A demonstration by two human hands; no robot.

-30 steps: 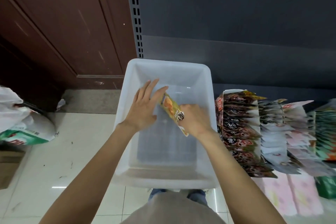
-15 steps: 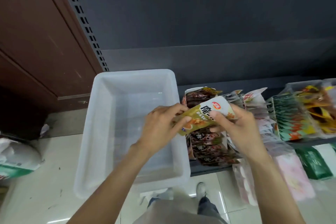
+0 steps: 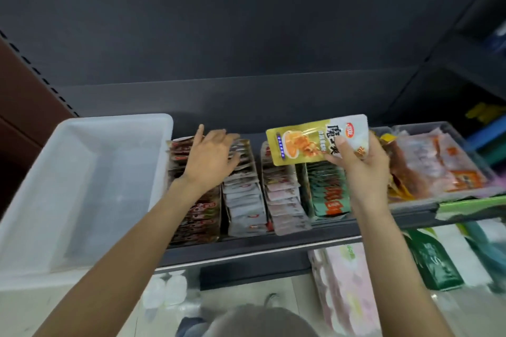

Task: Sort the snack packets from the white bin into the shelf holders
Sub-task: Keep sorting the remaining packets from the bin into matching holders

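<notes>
My right hand [image 3: 361,169] holds a yellow and white snack packet [image 3: 309,141] flat, above the green packets [image 3: 328,191] in the shelf holders. My left hand [image 3: 210,159] hovers with spread fingers over the dark red packets [image 3: 197,216] and the grey packets [image 3: 243,205] at the left of the row. The white bin [image 3: 82,186] stands to the left on the shelf, and I see no packets in it. Pink packets [image 3: 284,205] fill the holder between the grey and the green ones.
A clear tray of orange packets [image 3: 438,169] sits at the right end of the shelf. Below the shelf edge [image 3: 260,247] lie pink tissue packs [image 3: 345,287] and green packs [image 3: 432,262]. A dark back panel rises behind the shelf. A brown door is at far left.
Both hands lifted the packet out of the bin and moved right. My left hand let go of it and now hovers over the holders; the right hand carries it alone.
</notes>
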